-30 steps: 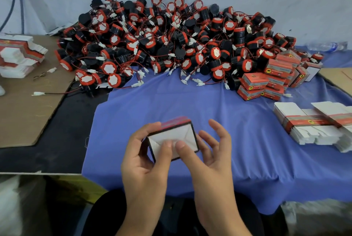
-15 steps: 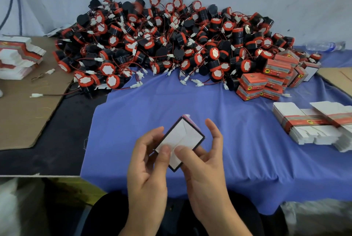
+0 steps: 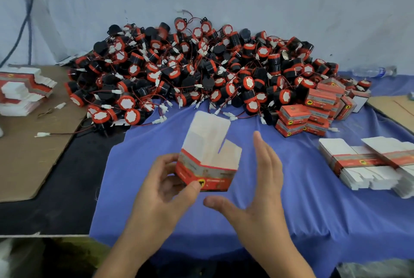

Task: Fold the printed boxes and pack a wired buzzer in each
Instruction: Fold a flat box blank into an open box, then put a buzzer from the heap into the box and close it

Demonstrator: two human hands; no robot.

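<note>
My left hand (image 3: 165,190) grips a red, grey and white printed box (image 3: 207,165) by its lower left corner, thumb on the front face. The box stands upright with its white top flaps open and raised. My right hand (image 3: 262,185) is just to the right of the box, fingers straight and spread, holding nothing. A big heap of black and red wired buzzers (image 3: 201,71) lies at the back of the blue cloth (image 3: 302,206). Flat unfolded boxes (image 3: 367,163) are stacked at the right.
Several closed boxes (image 3: 313,109) are piled at the heap's right end. Another stack of flat boxes (image 3: 22,89) sits on brown cardboard (image 3: 29,154) at the left. A plastic bottle (image 3: 374,71) lies by the wall at the far right.
The box was turned from bottom-up to upright with its open flaps on top. My right hand let go of it and drew away to the right.
</note>
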